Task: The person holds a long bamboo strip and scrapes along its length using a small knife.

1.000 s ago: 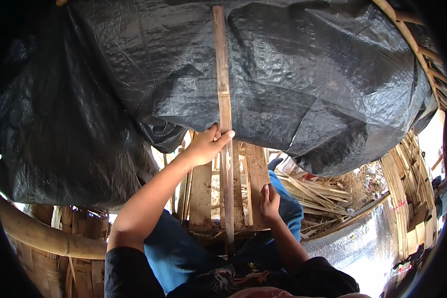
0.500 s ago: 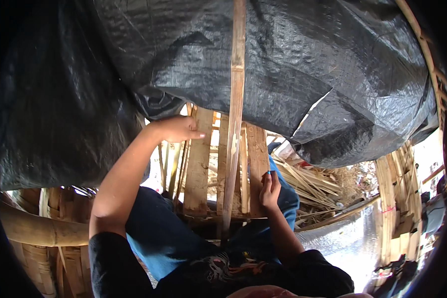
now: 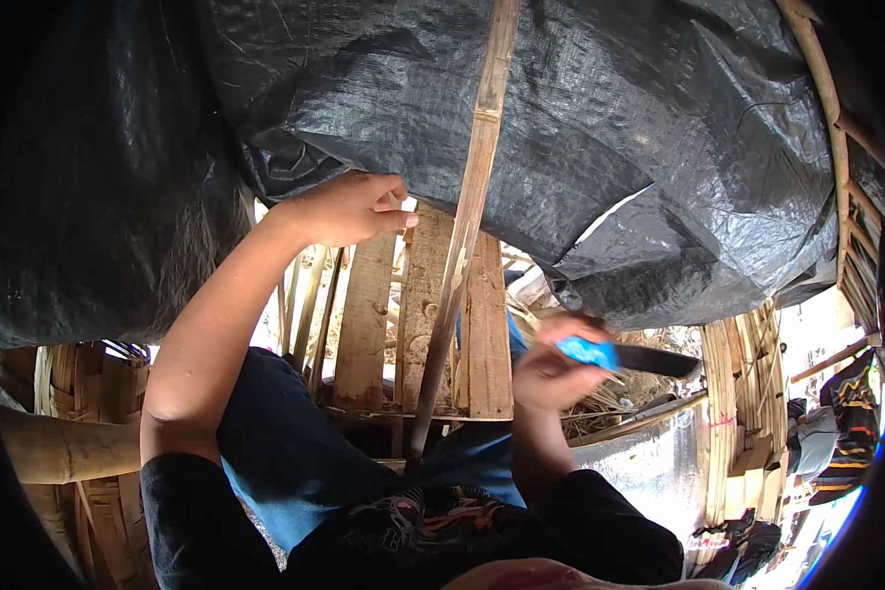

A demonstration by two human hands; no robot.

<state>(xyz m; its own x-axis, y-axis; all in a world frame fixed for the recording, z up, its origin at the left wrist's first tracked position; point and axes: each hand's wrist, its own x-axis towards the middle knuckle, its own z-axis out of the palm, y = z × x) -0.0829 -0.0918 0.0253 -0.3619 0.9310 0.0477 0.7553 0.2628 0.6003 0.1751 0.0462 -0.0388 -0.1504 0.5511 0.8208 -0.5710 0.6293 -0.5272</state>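
My right hand [image 3: 551,379] is closed on the blue handle of a knife [image 3: 659,361]. Its dark, broad blade points to the right; the hand is smeared by motion. My left hand [image 3: 359,208] is raised at the lower edge of a black plastic sheet [image 3: 580,108]. Its thumb and fingers are bent but apart, with a bright gap between them and nothing visible held. Between my hands, a split bamboo pole [image 3: 467,211] runs upright at a slant, in front of several wooden planks [image 3: 425,305].
My legs in blue jeans [image 3: 285,442] straddle the planks. A thick bamboo pole [image 3: 69,447] lies at the left, before woven bamboo [image 3: 118,521]. To the right are a shiny sheet [image 3: 649,457], upright bamboo strips [image 3: 742,393] and hanging clothes [image 3: 846,423].
My right hand has risen from beside the planks, and the knife's blade now shows. My left hand has moved up slightly, its thumb and fingers further apart. The slanted pole leans more to the right.
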